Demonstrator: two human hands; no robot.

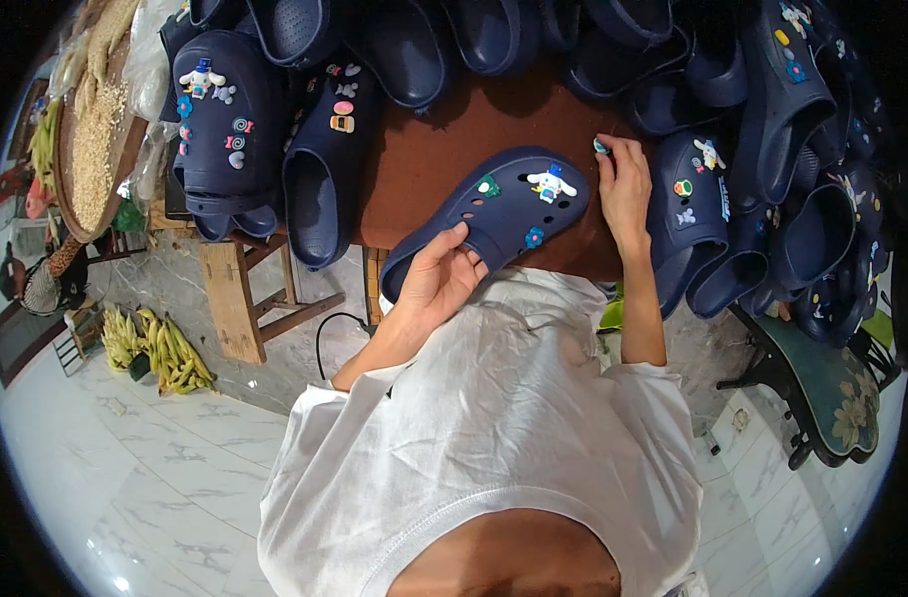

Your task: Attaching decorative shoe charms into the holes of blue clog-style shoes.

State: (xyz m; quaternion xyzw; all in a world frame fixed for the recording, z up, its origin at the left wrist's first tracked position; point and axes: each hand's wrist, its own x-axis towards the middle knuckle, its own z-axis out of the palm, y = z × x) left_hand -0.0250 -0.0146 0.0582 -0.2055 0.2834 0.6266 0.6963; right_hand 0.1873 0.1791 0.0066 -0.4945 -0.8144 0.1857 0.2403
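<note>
A: Where does the clog [494, 214] lie, and which way does it run?

B: The navy clog lies on the brown table [444, 139], right in front of the person. Its long axis runs slantwise: the open heel end is down by the person's left, at the table's near edge, and the rounded toe points up and to the right. A white figure charm [550, 183], a green charm [488, 186] and a small blue one [535, 237] sit in its holes.

A: And the hands?

B: The left hand [436, 279] grips the heel end, fingers curled over the rim and thumb along the side. The right hand [623, 189] rests just beside the toe, its fingertips pinching a small light-blue charm [600, 146] above the table.

A: What crowds around it?

B: More navy clogs ring the bare patch. A decorated clog [225, 119] and a plain one [320, 189] lie to the left, a row of clogs [494, 35] lines the far edge, and a heap of decorated clogs [792, 179] rises close behind the right hand, touching its wrist side. Only the middle strip by the toe stays open.

A: Beyond the table?

B: On the left, a round tray of grain [94, 139], and bananas [161, 348] on the marble floor [126, 478]. On the right, a green chair [832, 388].
</note>
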